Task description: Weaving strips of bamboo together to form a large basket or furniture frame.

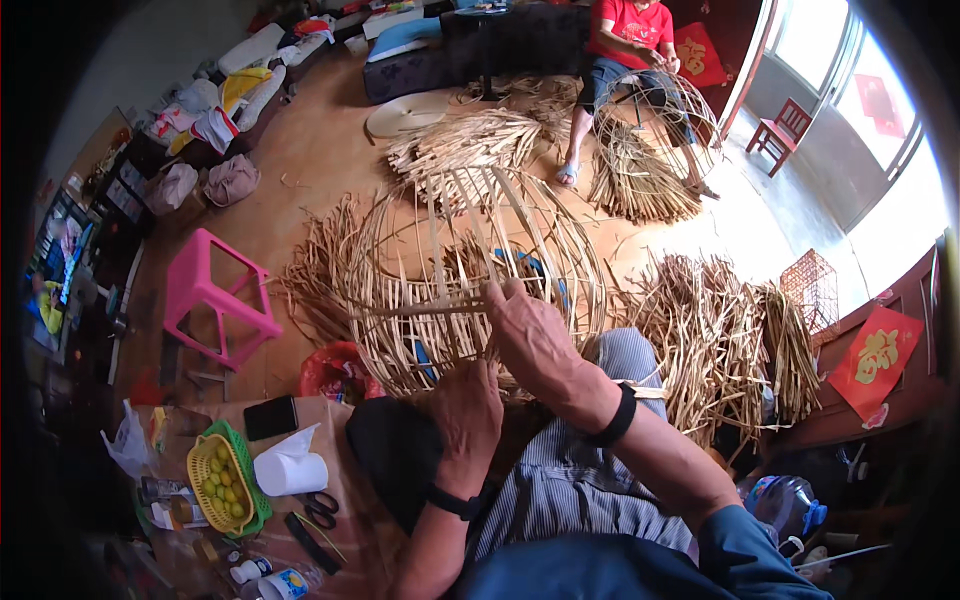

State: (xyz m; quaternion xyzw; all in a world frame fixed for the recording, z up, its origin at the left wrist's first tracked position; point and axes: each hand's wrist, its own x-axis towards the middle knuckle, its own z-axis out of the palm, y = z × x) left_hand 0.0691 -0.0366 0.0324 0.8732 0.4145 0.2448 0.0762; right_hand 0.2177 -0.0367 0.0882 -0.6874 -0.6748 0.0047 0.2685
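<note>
In front of my knees stands a large, round, open-weave basket [372,290] of pale split strips, with loops arching over it. My right hand [538,340] is closed at its near side, fingertips pinching a strip. Lower and to the left, my left hand [467,402] is also closed, against the basket's near edge; its fingertips are partly hidden, and it seems to grip a strip there. Blue pieces show through the gaps in the weave. Both wrists wear black bands.
Strip bundles lie right [700,330] and beyond [465,145]. At left are a pink stool [205,290] and a table [350,500] with a yellow fruit basket [198,470], paper roll [290,474], scissors [321,509] and phone [270,418]. Another person [632,40] handles a similar frame [700,105].
</note>
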